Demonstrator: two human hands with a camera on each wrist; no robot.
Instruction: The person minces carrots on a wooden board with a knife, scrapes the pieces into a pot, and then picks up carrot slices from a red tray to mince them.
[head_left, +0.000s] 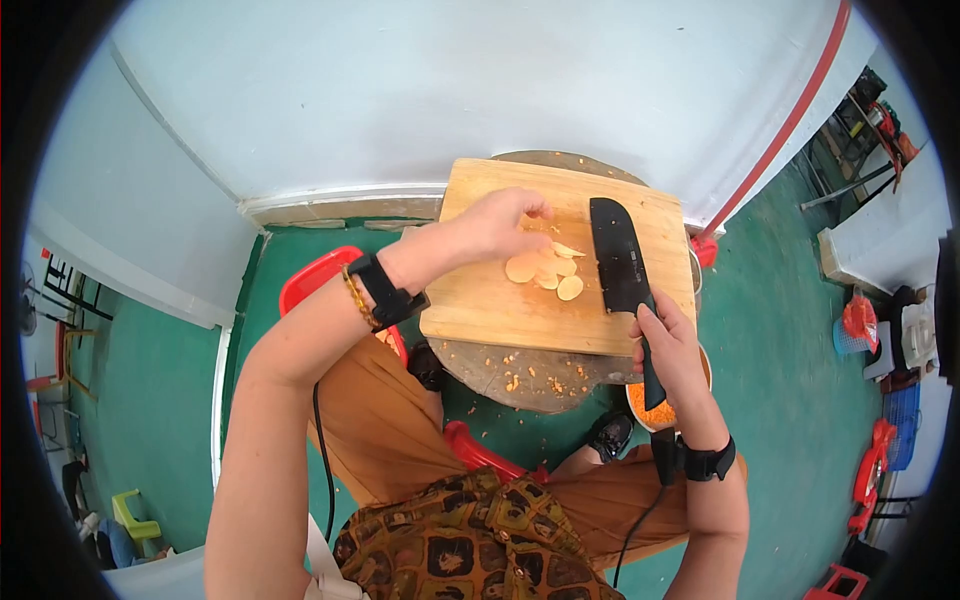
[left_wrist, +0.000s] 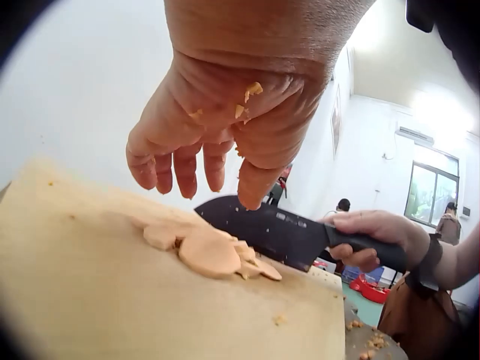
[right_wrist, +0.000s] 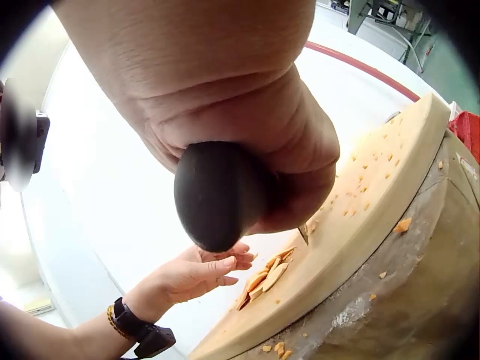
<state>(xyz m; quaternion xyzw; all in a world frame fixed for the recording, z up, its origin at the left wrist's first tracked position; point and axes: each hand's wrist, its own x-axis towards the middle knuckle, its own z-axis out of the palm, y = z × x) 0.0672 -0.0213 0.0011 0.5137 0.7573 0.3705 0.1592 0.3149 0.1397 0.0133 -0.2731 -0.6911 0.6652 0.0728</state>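
A wooden cutting board (head_left: 500, 310) lies on a round stump. Pale orange slices (head_left: 545, 268) are heaped near its middle. My left hand (head_left: 500, 225) hovers just above the slices (left_wrist: 206, 251) with fingers (left_wrist: 180, 169) hanging relaxed and bits stuck to the palm, holding nothing. My right hand (head_left: 670, 350) grips the black handle of a black knife (head_left: 620, 265), whose blade (left_wrist: 262, 232) lies just right of the slices. In the right wrist view the handle's butt (right_wrist: 217, 195) fills my fist, and the left hand (right_wrist: 199, 274) reaches over the slices (right_wrist: 266, 277).
The stump (head_left: 520, 375) under the board is strewn with orange crumbs. A bowl of orange bits (head_left: 655, 412) sits under my right wrist. A red plastic stool (head_left: 310, 280) stands left, beside my knee. White wall behind; green floor around, clutter at the far right.
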